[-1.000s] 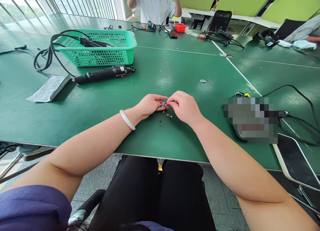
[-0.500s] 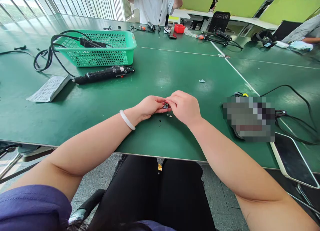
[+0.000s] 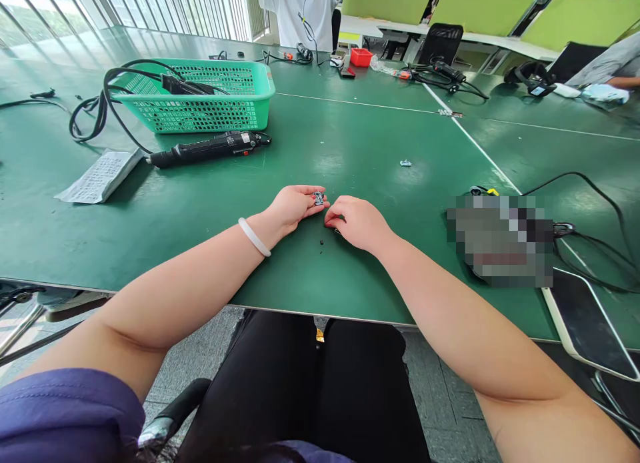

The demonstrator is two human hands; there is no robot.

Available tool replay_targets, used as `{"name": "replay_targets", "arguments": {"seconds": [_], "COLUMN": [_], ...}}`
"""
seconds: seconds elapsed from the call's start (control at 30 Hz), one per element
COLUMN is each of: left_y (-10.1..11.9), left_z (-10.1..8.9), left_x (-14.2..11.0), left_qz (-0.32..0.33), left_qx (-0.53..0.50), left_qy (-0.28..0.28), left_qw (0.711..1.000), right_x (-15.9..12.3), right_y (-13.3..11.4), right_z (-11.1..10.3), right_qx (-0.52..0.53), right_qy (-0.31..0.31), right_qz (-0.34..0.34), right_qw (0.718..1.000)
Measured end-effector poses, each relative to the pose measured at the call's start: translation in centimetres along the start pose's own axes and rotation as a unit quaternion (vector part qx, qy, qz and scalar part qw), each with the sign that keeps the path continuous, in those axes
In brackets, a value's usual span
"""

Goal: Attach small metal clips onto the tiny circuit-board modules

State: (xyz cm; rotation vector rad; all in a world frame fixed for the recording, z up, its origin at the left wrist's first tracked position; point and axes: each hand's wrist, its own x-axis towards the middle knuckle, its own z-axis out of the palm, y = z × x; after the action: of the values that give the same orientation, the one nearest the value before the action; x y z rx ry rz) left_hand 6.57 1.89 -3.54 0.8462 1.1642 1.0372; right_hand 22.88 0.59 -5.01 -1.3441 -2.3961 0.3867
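My left hand (image 3: 295,206) holds a small dark-and-silver part (image 3: 319,197) between its fingers, just above the table. Its exact kind is too small to make out. My right hand (image 3: 357,219) is lower and to the right, apart from the left, with thumb and forefinger pinched together close to the tabletop. Whatever lies between those fingertips is hidden. A small pale flat piece (image 3: 337,231) shows partly under the right fingers. Tiny black bits (image 3: 321,243) lie on the green table (image 3: 300,276) just left of that hand.
At the left, a black electric screwdriver (image 3: 210,149) lies before a green basket (image 3: 200,113) with cables, beside a folded paper (image 3: 103,176). A phone (image 3: 590,323) overhangs the right table edge near a pixelated object (image 3: 500,243). A person in a white shirt (image 3: 300,16) is opposite.
My hands have come apart. The right hand has left the small part and moved down to the pale piece on the table; the left, still holding the part, has shifted slightly up and left.
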Motion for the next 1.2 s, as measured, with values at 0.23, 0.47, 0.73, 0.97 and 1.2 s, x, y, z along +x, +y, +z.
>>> {"name": "replay_targets", "arguments": {"seconds": [0.23, 0.47, 0.73, 0.97, 1.2], "left_y": [-0.3, 0.3, 0.4, 0.5, 0.8], "left_z": [-0.2, 0.2, 0.2, 0.3, 0.3], "left_x": [0.2, -0.9, -1.1, -1.2, -1.5], "left_qz": [0.006, -0.032, -0.052, -0.071, -0.083], "left_qx": [0.028, 0.054, 0.029, 0.008, 0.014], "left_qy": [-0.005, -0.110, -0.151, -0.144, -0.145], "left_qw": [1.000, 0.992, 0.987, 0.987, 0.986], "right_x": [0.4, 0.3, 0.2, 0.1, 0.1], "right_y": [0.5, 1.2, 1.2, 1.1, 0.7], "right_z": [0.8, -0.5, -0.6, -0.7, -0.7], "right_qx": [-0.035, 0.076, 0.083, 0.081, 0.071], "right_qy": [0.002, 0.111, 0.119, 0.126, 0.132], "right_qz": [-0.023, -0.059, -0.072, -0.090, -0.106], "right_qw": [0.999, 0.989, 0.987, 0.985, 0.983]}}
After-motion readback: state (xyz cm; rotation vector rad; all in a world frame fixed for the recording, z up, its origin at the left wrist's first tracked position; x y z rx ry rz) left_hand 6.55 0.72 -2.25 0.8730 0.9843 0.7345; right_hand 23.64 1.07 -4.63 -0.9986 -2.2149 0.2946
